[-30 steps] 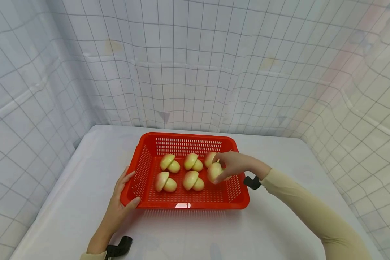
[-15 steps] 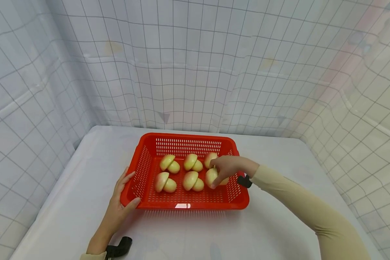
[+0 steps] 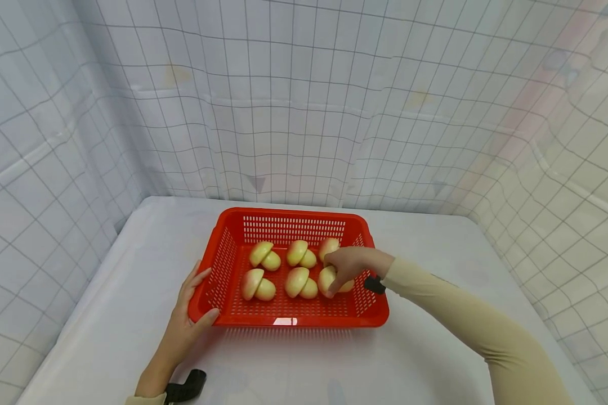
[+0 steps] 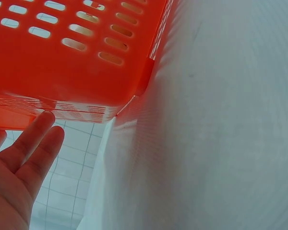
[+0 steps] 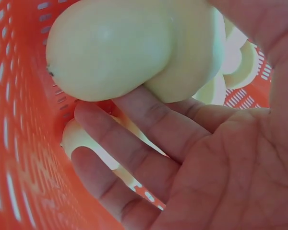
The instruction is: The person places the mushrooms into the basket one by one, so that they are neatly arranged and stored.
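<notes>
My right hand [image 3: 352,263] is inside a red plastic basket [image 3: 248,320] at its front right, thumb and fingers around the cap of a mushroom-shaped piece [image 3: 326,279]. In the right wrist view, this mushroom [image 5: 110,50] shows a smooth pale yellow stem, with fingertips under it and the ring and little fingers fairly straight. Several similar yellow mushrooms with reddish caps, such as a front-left mushroom [image 3: 252,282], lie in two rows. At the basket's left front corner, my left hand [image 3: 179,332] rests against the rim, fingers extended along the side and thumb on the front edge.
The basket stands on a table with a white cloth [image 3: 425,349]. White curtains with a dark grid pattern [image 3: 304,129] hang behind and on both sides. Perforated basket walls [image 5: 9,143] rise close beside the right hand.
My right hand has lowered the mushroom toward the basket floor, moving slightly left and toward the front. The left hand and basket have stayed in place.
</notes>
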The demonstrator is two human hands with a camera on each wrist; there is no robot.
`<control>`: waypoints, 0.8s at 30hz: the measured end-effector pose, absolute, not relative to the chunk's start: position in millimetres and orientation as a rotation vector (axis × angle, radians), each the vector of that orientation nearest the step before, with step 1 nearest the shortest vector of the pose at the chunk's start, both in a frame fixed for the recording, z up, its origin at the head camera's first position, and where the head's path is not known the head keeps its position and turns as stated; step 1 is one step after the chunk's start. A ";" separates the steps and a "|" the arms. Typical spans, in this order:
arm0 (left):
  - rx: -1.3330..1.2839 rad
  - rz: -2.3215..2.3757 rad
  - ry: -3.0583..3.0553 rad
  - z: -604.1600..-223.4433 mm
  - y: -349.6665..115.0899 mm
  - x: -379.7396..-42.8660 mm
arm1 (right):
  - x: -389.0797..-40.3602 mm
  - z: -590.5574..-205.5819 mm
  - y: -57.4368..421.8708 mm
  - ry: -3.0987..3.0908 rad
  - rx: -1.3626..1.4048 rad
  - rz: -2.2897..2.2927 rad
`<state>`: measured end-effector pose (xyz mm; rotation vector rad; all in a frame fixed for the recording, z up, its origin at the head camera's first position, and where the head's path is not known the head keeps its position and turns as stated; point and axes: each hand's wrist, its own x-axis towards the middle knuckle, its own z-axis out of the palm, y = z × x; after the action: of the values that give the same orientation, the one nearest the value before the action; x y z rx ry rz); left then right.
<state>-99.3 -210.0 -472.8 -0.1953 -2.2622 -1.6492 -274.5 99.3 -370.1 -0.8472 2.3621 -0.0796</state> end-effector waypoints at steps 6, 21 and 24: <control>-0.179 -1.645 -2.271 -473.5 -209.9 -99.3 | -274.3 -375.3 96.7 2.375 -0.842 -0.066; -0.198 -1.665 -2.247 -473.4 -209.2 -100.3 | -273.8 -376.3 92.1 2.391 -0.797 -0.057; -0.205 -1.657 -2.247 -473.6 -209.3 -100.5 | -273.8 -376.2 92.3 2.393 -0.793 -0.062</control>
<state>-100.5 -209.3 -473.6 -0.2052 -2.2469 -1.6574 -273.8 92.3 -376.2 -0.7928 2.3934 -0.0621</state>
